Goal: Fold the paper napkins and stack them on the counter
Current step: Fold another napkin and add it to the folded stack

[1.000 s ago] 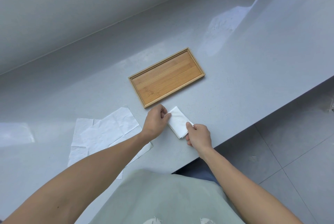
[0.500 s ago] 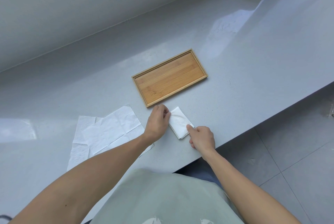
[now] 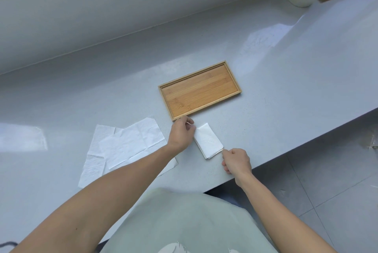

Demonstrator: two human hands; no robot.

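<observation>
The right hand (image 3: 237, 160) has slid to the folded napkin's (image 3: 208, 140) five-o'clock corner, fingers curled, pinching it; left hand (image 3: 181, 135), curled, pins the ten-o'clock edge, sharpening creases.

Both arms are bare and reach forward from the bottom of the view. The left arm goes up and to the right. The left hand (image 3: 181, 134) has its back facing up, and its fingers (image 3: 189, 120) are curled and pinch the edge of the folded napkin (image 3: 208, 140). The right arm comes in from the lower right. The right hand (image 3: 237, 160) is curled like a loose fist, and its fingertip touches the napkin's near corner.
</observation>
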